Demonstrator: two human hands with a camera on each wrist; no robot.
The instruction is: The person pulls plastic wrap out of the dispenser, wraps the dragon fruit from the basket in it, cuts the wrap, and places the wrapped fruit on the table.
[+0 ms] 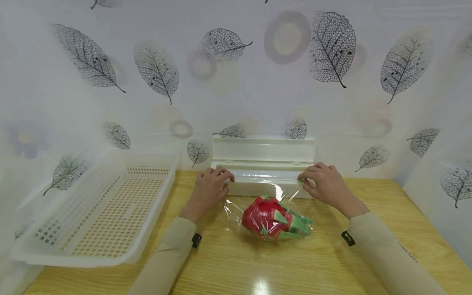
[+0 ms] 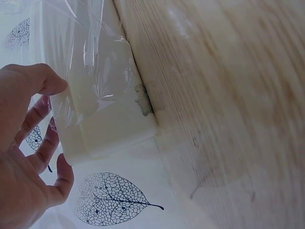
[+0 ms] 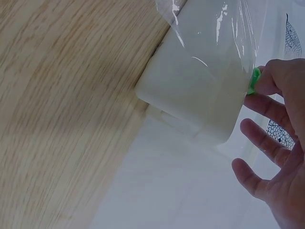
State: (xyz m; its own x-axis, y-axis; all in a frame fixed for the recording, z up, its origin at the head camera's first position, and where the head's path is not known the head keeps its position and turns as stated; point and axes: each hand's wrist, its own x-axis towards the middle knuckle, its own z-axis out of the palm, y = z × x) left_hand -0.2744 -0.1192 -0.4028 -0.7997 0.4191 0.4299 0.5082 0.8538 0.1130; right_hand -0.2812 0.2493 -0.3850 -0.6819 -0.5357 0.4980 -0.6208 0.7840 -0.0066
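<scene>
A white cling film dispenser (image 1: pixel 239 190) stands at the back of the table with its lid (image 1: pixel 263 150) raised and a film roll (image 1: pixel 265 174) inside. Clear cling film (image 2: pixel 90 52) runs from it over a red dragon fruit (image 1: pixel 265 217) with green scales, lying in front. At the dispenser's left end, my left hand (image 1: pixel 210 188) pinches the film near the top edge between thumb and fingers. My right hand (image 1: pixel 326 184), at the right end, pinches a small green slider (image 3: pixel 254 82) between thumb and index finger; its other fingers are spread apart.
On the left of the wooden table (image 1: pixel 228 266) sits a white perforated plastic basket (image 1: pixel 166 200). A leaf-patterned sheet (image 1: pixel 243 90) hangs behind the dispenser and along both sides.
</scene>
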